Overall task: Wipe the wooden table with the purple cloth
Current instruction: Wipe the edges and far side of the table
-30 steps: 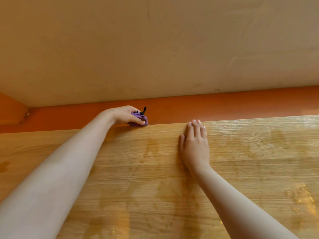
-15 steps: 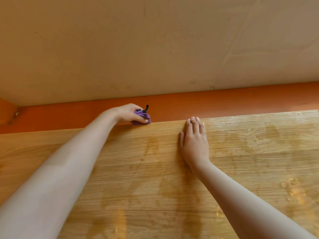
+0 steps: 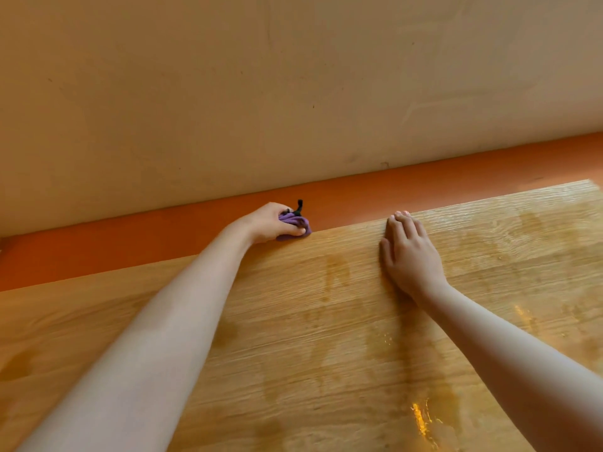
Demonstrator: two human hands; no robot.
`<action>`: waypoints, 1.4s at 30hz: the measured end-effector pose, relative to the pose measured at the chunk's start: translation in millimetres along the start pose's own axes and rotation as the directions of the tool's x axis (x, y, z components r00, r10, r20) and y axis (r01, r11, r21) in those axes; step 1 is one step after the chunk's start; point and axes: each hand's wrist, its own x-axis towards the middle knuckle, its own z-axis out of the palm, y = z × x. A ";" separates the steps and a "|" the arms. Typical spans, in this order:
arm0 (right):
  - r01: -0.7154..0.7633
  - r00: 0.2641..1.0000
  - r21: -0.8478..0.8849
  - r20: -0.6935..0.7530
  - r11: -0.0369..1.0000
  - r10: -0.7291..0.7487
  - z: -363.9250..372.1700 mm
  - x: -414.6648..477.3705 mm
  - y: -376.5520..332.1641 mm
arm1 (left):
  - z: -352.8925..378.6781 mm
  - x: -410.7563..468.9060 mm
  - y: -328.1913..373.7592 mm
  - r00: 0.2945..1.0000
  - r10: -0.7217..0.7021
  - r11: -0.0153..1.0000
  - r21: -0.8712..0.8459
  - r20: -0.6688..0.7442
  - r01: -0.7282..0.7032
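Note:
The wooden table [image 3: 326, 321] fills the lower half of the view, its grain marked with damp streaks and glints. My left hand [image 3: 269, 221] reaches to the table's far edge and grips the bunched purple cloth [image 3: 293, 223], which has a small black loop sticking up from it. The cloth sits right on the far edge, pressed down on the wood. My right hand [image 3: 408, 252] lies flat on the table to the right of the cloth, fingers straight and together, fingertips at the far edge.
Beyond the table's far edge runs an orange band [image 3: 424, 187] at the foot of a beige wall [image 3: 293, 93]. The table's far right corner [image 3: 590, 184] shows at the right edge of the view.
My left hand has slid the cloth slightly to the right along the far edge. My right hand has stayed flat in place. The view has tilted.

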 end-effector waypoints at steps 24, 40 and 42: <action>0.127 0.992 0.175 -0.014 0.976 -0.127 50.9 -5.1 -231.2 | -85.0 -61.2 -112.7 0.999 0.010 1.000 -0.006 -0.043 -0.010; 0.114 0.993 0.157 -0.035 0.981 -0.109 52.1 -6.2 -233.9 | -116.3 -104.6 -122.5 0.988 -0.138 0.984 0.107 -0.065 0.145; 0.111 0.994 0.140 -0.033 0.984 -0.108 51.5 -6.3 -234.0 | -131.1 -122.4 -134.6 0.976 -0.199 0.973 0.103 -0.093 0.208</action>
